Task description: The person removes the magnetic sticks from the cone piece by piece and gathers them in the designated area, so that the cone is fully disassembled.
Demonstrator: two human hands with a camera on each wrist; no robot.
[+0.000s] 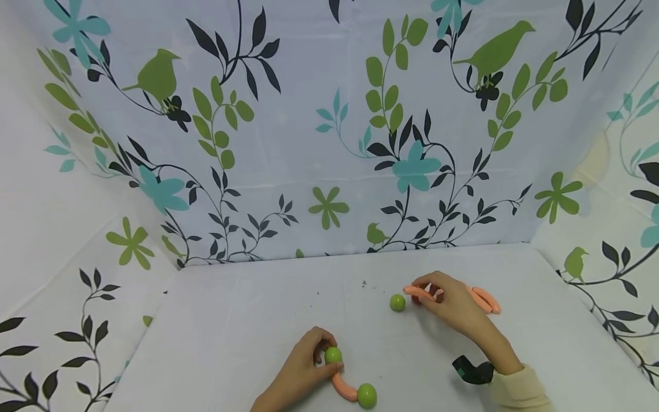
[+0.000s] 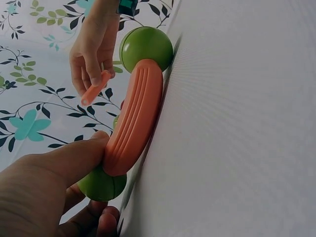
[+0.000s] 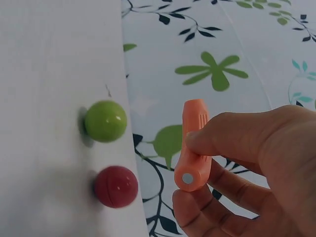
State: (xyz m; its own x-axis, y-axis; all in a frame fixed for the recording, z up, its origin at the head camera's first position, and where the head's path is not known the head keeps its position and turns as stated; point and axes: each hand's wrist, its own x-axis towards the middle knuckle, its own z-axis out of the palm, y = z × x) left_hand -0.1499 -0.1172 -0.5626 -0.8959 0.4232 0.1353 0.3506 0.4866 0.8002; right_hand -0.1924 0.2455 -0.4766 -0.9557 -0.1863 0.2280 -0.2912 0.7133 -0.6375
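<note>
On the white table, my left hand (image 1: 301, 369) pinches a green ball (image 1: 333, 356) at one end of a curved orange stick (image 2: 136, 118). A second green ball (image 1: 367, 395) touches the stick's other end. Farther back and to the right, my right hand (image 1: 449, 302) holds another orange stick (image 3: 193, 148) between thumb and fingers, above the table. A round silvery disc (image 3: 187, 178) shows on that stick's end. Just beside it on the table lie a loose green ball (image 3: 105, 121) and a red ball (image 3: 116, 186); the head view shows the red one mostly hidden.
More orange sticks (image 1: 486, 300) lie right of my right hand, partly covered by it. A black device (image 1: 472, 371) sits at the right wrist, by a pale sleeve (image 1: 520, 392). Patterned cloth (image 1: 329, 143) with leaves and birds hangs behind the table and along its sides.
</note>
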